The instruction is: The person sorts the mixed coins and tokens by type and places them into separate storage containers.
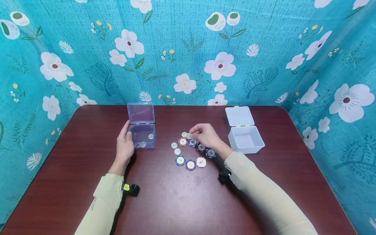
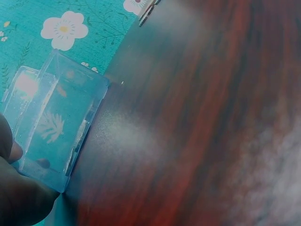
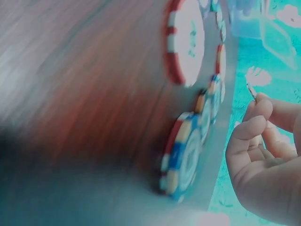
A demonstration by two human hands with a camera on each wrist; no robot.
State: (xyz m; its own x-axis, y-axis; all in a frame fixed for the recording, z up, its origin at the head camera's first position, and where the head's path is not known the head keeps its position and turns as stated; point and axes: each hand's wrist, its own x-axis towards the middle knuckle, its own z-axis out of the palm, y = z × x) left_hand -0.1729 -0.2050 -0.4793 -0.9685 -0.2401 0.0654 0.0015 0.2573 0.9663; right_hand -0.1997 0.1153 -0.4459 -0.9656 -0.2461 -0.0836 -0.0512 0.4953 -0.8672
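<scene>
My left hand (image 1: 125,145) grips the left side of a clear plastic box (image 1: 147,144), its thumb at the front corner. The box's hinged lid stands raised at the back, and several silver coins (image 1: 151,136) lie inside. Over the middle of the table, my right hand (image 1: 208,135) pinches a silver coin (image 3: 252,92) between thumb and forefinger, seen nearly edge-on in the right wrist view. Below and around that hand, several poker chips (image 1: 190,164) form a rough ring. More loose coins (image 1: 174,145) lie on the ring's left side.
A white plastic box (image 1: 246,150) with its lid up stands to the right, beyond the right forearm. The dark red wooden table (image 1: 167,202) ends at a blue flowered curtain (image 1: 176,49) at the back.
</scene>
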